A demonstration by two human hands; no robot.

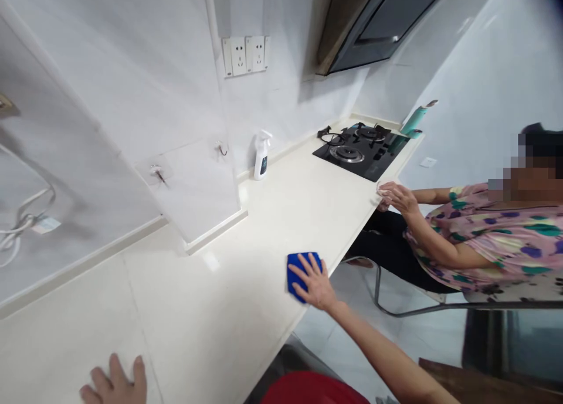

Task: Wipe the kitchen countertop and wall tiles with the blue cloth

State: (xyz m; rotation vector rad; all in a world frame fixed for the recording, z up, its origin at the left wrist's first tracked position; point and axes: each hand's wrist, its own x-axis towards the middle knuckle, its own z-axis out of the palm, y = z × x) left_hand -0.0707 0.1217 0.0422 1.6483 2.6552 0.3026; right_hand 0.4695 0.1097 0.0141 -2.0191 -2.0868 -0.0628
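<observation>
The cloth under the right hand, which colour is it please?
The cloth is deep blue, in the head view.

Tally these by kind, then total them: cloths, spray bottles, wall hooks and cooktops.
Blue cloth, under the right hand: 1
White spray bottle: 1
Wall hooks: 2
Black cooktop: 1
Total: 5

A pale countertop (229, 316) carries a blue cloth (292, 260), spray bottle (261, 159) and stove (367, 156).
</observation>
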